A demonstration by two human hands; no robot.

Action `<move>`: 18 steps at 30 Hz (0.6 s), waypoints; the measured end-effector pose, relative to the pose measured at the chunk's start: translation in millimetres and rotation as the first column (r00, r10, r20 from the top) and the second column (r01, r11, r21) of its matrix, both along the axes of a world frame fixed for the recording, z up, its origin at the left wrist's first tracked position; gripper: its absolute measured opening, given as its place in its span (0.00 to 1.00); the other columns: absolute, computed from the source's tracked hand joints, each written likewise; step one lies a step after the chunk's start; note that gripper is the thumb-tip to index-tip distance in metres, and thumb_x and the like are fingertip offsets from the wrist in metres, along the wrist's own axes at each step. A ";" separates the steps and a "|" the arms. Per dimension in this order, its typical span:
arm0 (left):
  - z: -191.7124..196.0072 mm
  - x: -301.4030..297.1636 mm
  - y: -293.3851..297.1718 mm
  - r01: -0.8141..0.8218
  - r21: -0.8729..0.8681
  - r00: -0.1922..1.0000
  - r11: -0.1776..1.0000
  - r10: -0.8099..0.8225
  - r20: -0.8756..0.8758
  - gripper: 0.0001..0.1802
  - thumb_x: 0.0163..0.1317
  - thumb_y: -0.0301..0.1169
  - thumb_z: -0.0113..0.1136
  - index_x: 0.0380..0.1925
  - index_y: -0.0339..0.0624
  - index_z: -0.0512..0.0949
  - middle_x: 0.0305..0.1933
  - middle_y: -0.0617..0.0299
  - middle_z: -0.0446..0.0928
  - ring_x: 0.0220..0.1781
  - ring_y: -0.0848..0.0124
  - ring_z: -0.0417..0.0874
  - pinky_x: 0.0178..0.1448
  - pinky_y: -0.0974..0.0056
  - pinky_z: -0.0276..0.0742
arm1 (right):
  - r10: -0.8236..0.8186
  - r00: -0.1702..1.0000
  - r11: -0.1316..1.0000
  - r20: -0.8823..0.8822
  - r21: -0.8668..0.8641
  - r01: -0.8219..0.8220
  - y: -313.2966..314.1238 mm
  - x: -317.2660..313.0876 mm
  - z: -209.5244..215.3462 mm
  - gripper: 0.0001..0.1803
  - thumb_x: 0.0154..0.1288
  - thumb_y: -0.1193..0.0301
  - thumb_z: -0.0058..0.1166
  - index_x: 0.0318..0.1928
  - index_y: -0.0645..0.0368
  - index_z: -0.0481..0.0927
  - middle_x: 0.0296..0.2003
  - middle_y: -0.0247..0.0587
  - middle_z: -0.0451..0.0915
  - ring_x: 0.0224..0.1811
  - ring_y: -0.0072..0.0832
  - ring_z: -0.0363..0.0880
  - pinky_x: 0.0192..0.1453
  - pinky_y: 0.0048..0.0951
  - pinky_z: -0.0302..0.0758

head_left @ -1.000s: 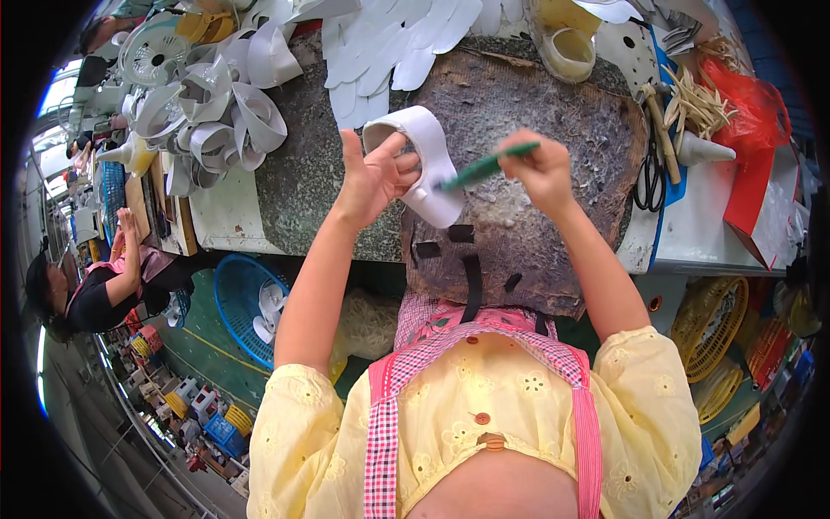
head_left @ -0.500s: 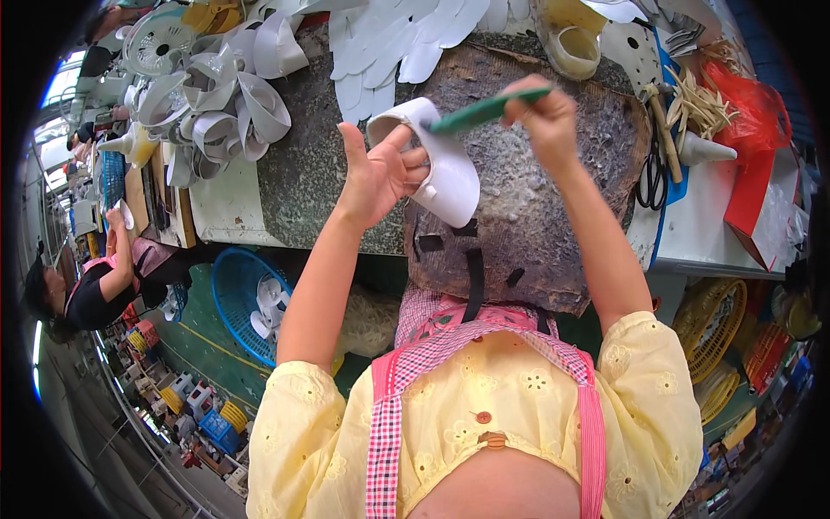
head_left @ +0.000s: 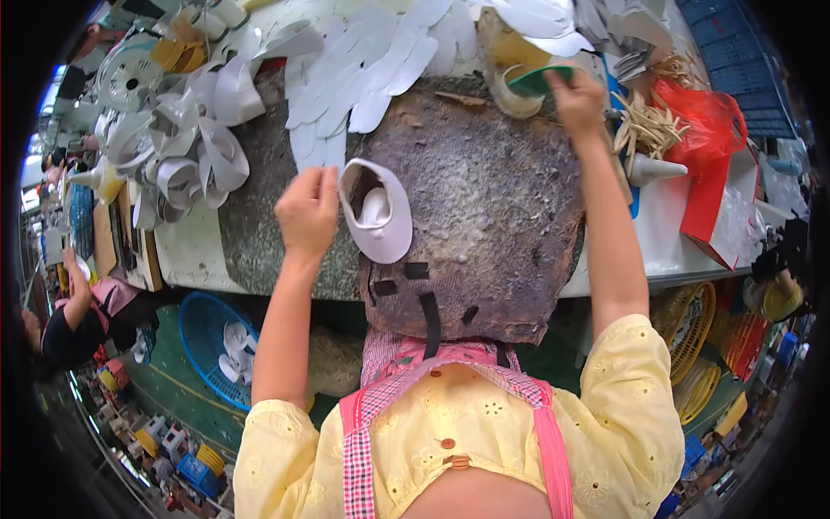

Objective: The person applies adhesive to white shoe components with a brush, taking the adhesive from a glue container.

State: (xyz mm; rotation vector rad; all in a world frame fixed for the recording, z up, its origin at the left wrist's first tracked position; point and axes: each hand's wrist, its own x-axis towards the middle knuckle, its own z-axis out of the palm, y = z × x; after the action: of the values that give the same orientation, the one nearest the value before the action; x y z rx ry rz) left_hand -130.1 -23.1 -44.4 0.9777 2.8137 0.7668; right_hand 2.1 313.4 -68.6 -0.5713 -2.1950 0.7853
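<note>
My right hand [head_left: 577, 105] grips a brush by its green handle [head_left: 538, 81]. The brush end is down in a whitish, residue-crusted cup [head_left: 517, 97] at the far edge of the work mat; the bristles are hidden. My left hand [head_left: 307, 214] is closed, its fingertips at the near tip of the spread white sole-shaped pieces [head_left: 359, 65]. Whether a piece is pinched in them cannot be made out. Just right of that hand a white curved slipper upper [head_left: 393, 233] stands on the stained, crusted mat [head_left: 484, 216], its opening facing up and left.
A heap of white curved uppers [head_left: 177, 147] lies at the left. To the right are tan strips [head_left: 644, 125], a white squeeze bottle [head_left: 657, 169] and a red bag [head_left: 705, 112]. Below the bench stands a blue basket [head_left: 192, 346]. Another person [head_left: 73, 316] works at far left.
The left hand has let go of the upper, now set on the mat, and moved to the white pieces. The right hand has carried the brush from the upper to the cup. The view has shifted.
</note>
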 end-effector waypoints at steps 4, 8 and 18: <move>-29.4 -4.8 -53.2 -0.254 0.088 0.934 0.963 0.221 0.282 0.15 0.50 0.35 0.59 0.36 0.39 0.75 0.24 0.59 0.76 0.25 0.74 0.76 0.32 0.69 0.72 | 0.238 0.965 0.948 -0.106 0.242 -0.207 6.0 25.4 1.3 0.05 0.53 0.80 0.53 0.33 0.61 0.77 0.28 0.40 0.77 0.28 0.26 0.75 0.32 0.23 0.70; -59.5 16.7 -57.0 -0.318 0.131 0.831 0.939 0.209 0.516 0.24 0.48 0.37 0.61 0.45 0.38 0.71 0.32 0.56 0.78 0.32 0.71 0.78 0.39 0.68 0.73 | 0.064 0.954 0.881 -0.292 -0.433 -0.191 16.4 60.4 -22.8 0.03 0.56 0.77 0.53 0.33 0.62 0.77 0.27 0.35 0.77 0.25 0.19 0.73 0.30 0.17 0.69; -66.7 51.5 -47.2 -0.621 0.194 0.437 0.759 0.130 0.890 0.38 0.42 0.22 0.62 0.55 0.29 0.57 0.34 0.59 0.73 0.37 0.73 0.74 0.43 0.69 0.71 | -0.245 0.832 0.546 -0.498 -0.780 -0.306 -45.0 39.2 -7.5 0.03 0.57 0.76 0.52 0.31 0.63 0.74 0.24 0.38 0.76 0.18 0.21 0.72 0.20 0.19 0.71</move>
State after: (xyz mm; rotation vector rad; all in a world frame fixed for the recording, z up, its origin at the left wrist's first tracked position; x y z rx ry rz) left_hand -78.6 -70.3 -111.1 -0.1740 1.9219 1.5637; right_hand 41.2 268.4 -76.1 -0.6290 -1.1485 1.8160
